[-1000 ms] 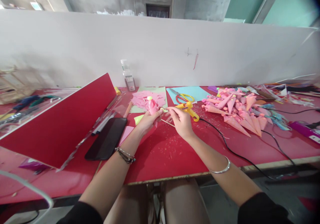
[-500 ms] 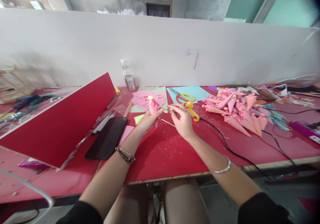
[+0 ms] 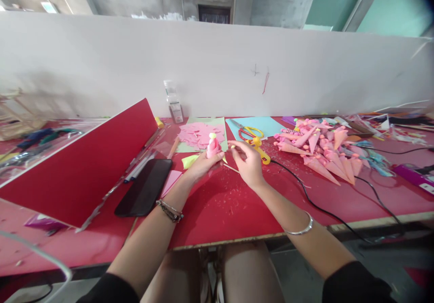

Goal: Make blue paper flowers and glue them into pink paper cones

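Pink paper cone (image 3: 213, 148) is gripped upright in left hand (image 3: 203, 164), w/ right hand (image 3: 248, 162) half-curled just beside it, nothing clearly held, yellow glue gun (image 3: 260, 151) behind.

The cone (image 3: 212, 148) sits in the left grip (image 3: 202, 164); a phone (image 3: 144, 187) lies left of it, scissors (image 3: 250, 132) behind, what looks like a glue gun (image 3: 260, 151) right, all on the counter (image 3: 230, 203).
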Available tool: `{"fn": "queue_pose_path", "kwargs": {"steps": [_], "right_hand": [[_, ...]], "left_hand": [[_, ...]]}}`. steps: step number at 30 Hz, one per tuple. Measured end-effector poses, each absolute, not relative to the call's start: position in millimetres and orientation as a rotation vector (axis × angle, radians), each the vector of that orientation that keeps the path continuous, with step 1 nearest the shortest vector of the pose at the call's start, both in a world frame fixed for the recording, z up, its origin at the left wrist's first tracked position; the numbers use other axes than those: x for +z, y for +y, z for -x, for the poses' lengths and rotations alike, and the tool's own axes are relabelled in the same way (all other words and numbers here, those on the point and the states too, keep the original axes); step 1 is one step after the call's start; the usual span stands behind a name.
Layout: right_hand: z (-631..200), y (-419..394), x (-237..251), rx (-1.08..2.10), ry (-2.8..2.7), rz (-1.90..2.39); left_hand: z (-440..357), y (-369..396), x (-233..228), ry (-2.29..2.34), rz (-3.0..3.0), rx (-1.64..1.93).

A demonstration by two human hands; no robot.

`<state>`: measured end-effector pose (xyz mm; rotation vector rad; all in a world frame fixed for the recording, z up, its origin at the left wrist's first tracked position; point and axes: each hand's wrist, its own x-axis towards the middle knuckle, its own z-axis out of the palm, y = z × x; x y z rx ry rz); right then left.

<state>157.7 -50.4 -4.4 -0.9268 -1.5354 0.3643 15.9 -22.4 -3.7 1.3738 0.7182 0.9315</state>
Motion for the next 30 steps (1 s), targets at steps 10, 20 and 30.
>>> {"fn": "queue_pose_path", "kwargs": {"steps": [10, 20, 30], "right_hand": [[-158.4, -53.0, -1.1, 0.256, -1.584, 0.919], [-157.8, -51.6, -1.0, 0.216, -1.62, 0.911], [-155.6, -49.7, -3.9, 0.454, -1.523, 0.871]], "left_hand": [[-14.6, -23.7, -7.3, 0.74, -1.438, 0.868], [-14.8, -25.0, -3.7, 0.767, -1.422, 0.849], [-13.7, -28.2, -0.3, 0.776, -1.455, 0.775]]}}
